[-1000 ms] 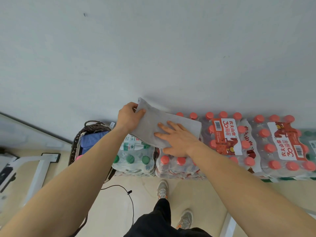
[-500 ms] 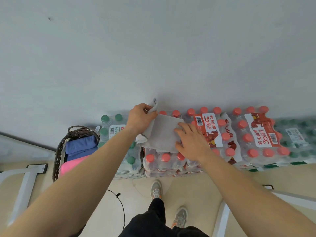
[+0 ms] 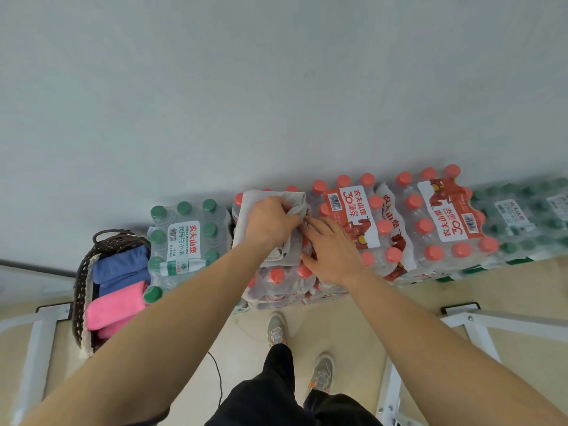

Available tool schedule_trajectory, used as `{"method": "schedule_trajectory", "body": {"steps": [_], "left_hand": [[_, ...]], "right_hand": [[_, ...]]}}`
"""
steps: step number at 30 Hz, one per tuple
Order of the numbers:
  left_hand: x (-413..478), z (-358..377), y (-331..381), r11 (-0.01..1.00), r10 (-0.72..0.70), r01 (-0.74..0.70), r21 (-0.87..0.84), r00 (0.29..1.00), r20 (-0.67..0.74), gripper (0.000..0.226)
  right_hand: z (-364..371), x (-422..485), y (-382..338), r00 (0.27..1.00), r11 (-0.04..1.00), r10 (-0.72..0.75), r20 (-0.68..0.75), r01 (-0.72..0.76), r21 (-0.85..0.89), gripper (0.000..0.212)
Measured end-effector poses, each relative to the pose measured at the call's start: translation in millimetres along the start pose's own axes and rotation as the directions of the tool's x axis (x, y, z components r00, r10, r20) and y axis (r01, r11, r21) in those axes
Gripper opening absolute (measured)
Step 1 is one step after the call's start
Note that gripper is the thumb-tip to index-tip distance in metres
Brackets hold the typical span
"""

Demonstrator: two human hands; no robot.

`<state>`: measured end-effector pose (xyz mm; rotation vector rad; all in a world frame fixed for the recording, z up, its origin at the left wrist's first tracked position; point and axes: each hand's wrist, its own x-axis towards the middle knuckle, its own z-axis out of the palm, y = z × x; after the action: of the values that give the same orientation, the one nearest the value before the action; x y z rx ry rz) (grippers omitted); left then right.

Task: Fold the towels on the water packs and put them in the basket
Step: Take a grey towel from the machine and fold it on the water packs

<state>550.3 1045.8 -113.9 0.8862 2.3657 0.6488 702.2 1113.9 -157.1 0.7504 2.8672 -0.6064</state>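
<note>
Fingers, left: the fingers of the left hand are curled tight over the far right corner of the grey towel, with a bunch of cloth pinched under them.
Fingers, right: the fingers of the right hand lie nearly straight and spread and hold nothing. Their tips touch the towel's right edge, and the thumb rests by its near right corner.
Towel: it is folded to a narrow stack and lies flat on a red-capped pack, at the left end of the red-capped run of water packs along the wall.
Basket: the basket stands at the left end of the row, just beside a green-capped pack that sits between it and the towel. Blue towels and a pink towel lie folded inside.
Step in hand: this looks like the last fold of this towel being squared, with the left hand holding the top layer down and the right steadying the edge.
Progress: several towels are stowed, and no other loose towel shows on the packs.
Next move: probably to press the fold flat, grip the whole stack firmly so the layers do not slip open, and carry it left over the green-capped pack into the basket. How much room remains there cannot be told.
</note>
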Motion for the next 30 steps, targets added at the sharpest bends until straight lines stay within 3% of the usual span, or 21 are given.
{"method": "schedule_trajectory", "body": {"steps": [5, 9, 11, 13, 15, 17, 20, 30], "left_hand": [[-2, 13, 1, 1.0, -0.009, 0.008, 0.026, 1.0, 0.023, 0.018], [-4, 7, -1, 0.99, -0.021, 0.028, -0.136, 0.999, 0.049, 0.024], [-6, 0, -9, 0.983, -0.019, 0.008, -0.186, 0.998, -0.056, 0.017], [-7, -4, -24, 0.996, 0.084, -0.09, -0.016, 0.965, -0.247, 0.022], [-5, 1, -43, 0.939, 0.317, -0.253, 0.234, 0.901, -0.296, 0.036], [-4, 7, -62, 0.84, 0.451, -0.333, 0.429, 0.867, -0.21, 0.046], [-3, 12, -87, 0.778, 0.429, -0.351, 0.522, 0.903, -0.033, 0.057], [2, 15, -107, 0.818, 0.419, -0.404, 0.409, 0.906, 0.058, 0.06]], "right_hand": [[-7, -2, 5, 0.988, 0.968, 0.09, -0.125, -0.057, 0.246, 0.046], [-18, 6, -7, 0.952, 0.97, 0.11, -0.285, -0.041, 0.238, 0.045], [-19, 15, -18, 0.955, 0.978, 0.067, -0.288, -0.006, 0.208, 0.051], [-14, 24, -34, 0.97, 0.99, 0.007, -0.243, 0.028, 0.14, 0.06], [-4, 31, -48, 0.986, 0.998, -0.024, -0.165, 0.034, 0.058, 0.071], [10, 36, -53, 0.998, 1.0, 0.004, -0.069, -0.005, -0.022, 0.074], [29, 37, -49, 0.999, 0.994, 0.042, -0.016, -0.044, -0.103, 0.071], [33, 35, -41, 1.0, 0.991, -0.003, 0.031, 0.007, -0.131, 0.071]]}}
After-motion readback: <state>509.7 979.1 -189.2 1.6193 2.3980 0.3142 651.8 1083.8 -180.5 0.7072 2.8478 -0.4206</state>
